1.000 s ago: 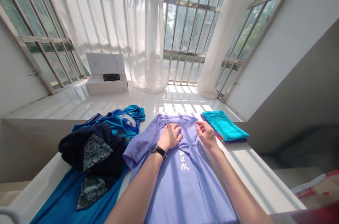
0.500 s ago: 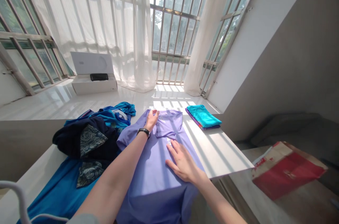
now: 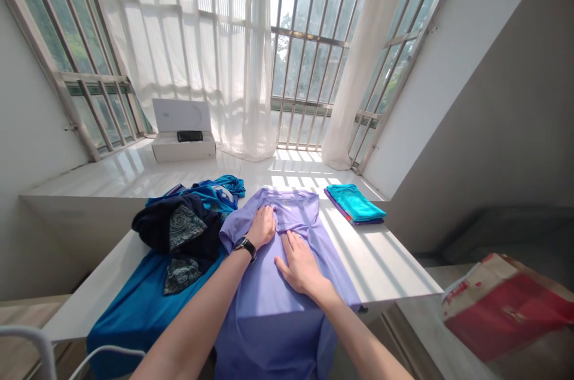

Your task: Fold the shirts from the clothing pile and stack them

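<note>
A lavender short-sleeved shirt (image 3: 255,302) lies spread on the white table, its collar end toward the window and its lower part hanging over the near edge. My left hand (image 3: 262,225), with a dark-strapped watch at the wrist, has its fingers curled on the cloth just below the collar, closed on the shirt; the fingertips are partly hidden. Lower and to the right, my right hand (image 3: 299,263) rests flat on the shirt front with fingers spread. A fold of fabric lies between the two hands and the collar.
Left of the shirt is a heap of dark and blue clothes (image 3: 156,230), with blue cloth draping off the edge. Folded turquoise clothing (image 3: 356,201) sits at the right. Behind are an opened white box (image 3: 183,149) and a barred window. A red paper bag (image 3: 511,311) stands lower right.
My left hand has come down from the collar edge to just below it. My right hand has shifted slightly up the shirt. The view has turned a little left.
</note>
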{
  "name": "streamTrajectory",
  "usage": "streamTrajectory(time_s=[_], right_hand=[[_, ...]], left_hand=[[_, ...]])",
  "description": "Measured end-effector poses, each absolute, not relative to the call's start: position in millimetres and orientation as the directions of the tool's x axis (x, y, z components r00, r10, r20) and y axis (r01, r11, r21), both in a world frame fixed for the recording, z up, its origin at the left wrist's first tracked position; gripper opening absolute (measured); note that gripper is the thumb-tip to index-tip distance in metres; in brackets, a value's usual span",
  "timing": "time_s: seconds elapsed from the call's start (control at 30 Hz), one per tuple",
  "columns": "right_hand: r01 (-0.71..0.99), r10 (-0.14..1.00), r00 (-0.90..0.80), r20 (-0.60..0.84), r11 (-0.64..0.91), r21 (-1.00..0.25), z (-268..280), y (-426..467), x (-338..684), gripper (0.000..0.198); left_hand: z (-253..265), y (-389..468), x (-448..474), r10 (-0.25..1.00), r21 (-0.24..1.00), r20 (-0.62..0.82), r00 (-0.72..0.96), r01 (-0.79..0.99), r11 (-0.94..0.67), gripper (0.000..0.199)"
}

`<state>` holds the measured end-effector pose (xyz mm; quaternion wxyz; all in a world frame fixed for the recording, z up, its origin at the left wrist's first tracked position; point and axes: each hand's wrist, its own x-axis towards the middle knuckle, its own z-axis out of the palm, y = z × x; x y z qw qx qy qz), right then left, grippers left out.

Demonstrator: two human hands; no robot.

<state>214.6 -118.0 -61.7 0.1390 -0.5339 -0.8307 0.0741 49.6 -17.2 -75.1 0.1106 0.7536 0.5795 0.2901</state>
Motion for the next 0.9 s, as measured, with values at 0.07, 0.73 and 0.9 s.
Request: streamTrajectory(time_s=[0.07, 0.73, 0.9], right_hand=[[0.883, 0.924, -0.353, 0.147, 0.381, -0.274, -64, -117, 216, 0.069], [0.958, 0.975, -0.21, 0.073, 0.22, -0.184, -53, -53, 270, 0.07], [0.947, 0.963, -0.255, 0.086, 0.267, -0.178, -48, -47, 276, 0.065]], left_hand=[[-76, -18, 51, 0.933, 0.46, 0.316, 0.173, 0.832, -0.31, 0.046], [-78, 36, 93, 0.946, 0.218, 0.279, 0.166, 0.948, -0.231, 0.053], [-77, 37, 92, 0.938, 0.211, 0.297, 0.178, 0.946, -0.246, 0.051]])
